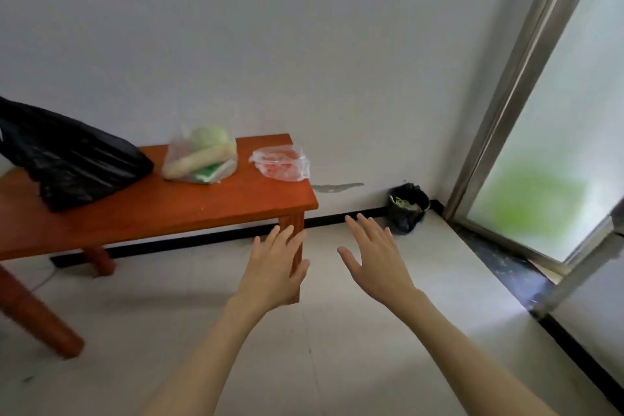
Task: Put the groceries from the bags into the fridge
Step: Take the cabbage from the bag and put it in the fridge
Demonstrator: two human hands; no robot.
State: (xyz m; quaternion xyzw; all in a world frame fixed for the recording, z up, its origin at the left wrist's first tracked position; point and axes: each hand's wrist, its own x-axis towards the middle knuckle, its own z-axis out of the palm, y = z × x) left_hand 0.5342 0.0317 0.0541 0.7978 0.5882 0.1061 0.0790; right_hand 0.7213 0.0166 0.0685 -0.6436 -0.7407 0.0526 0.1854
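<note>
Approach step, nothing picked yet: left hand & right hand both spread, empty, w/ grocery bags on table; next prob. reach, grasp one.

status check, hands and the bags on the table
Left hand and right hand open, empty. Black plastic bag and two clear bags, vegetables, red food, on orange wooden table. Path clear.
</note>
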